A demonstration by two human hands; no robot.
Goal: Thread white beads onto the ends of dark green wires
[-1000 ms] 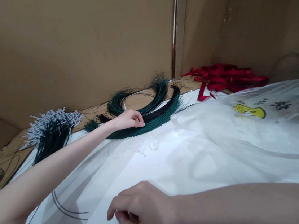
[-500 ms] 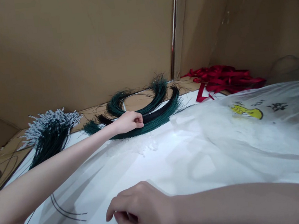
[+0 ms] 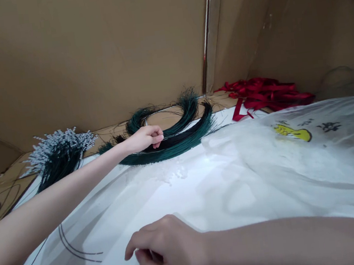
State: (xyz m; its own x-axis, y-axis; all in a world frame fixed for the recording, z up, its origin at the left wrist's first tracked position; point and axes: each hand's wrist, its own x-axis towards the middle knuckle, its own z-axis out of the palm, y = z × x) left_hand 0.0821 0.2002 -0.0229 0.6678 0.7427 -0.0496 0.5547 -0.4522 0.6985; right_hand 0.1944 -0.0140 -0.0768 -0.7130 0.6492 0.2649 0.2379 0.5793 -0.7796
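My left hand (image 3: 148,138) reaches out over a curved bundle of dark green wire stems (image 3: 166,153), thumb and fingers pinched together. Whatever thin thing is between the fingertips is too small to make out. Behind it lies a second curved green bundle (image 3: 176,128). My right hand (image 3: 169,251) hovers low over the white surface, its fingers loosely curled and a gap between thumb and forefinger; I see nothing in it. Two dark thin stems (image 3: 79,254) lie to its left, apart from it, partly under my left forearm.
A bunch of white-beaded green stems (image 3: 59,151) lies at the left. Red ribbon (image 3: 265,93) is heaped at the back right. A translucent plastic bag (image 3: 333,147) with a yellow print covers the right side. Cardboard walls (image 3: 90,53) stand behind; small white bits (image 3: 172,172) lie mid-surface.
My left hand has moved slightly up and to the left over the green bundle, still pinched. My right hand has hardly moved.
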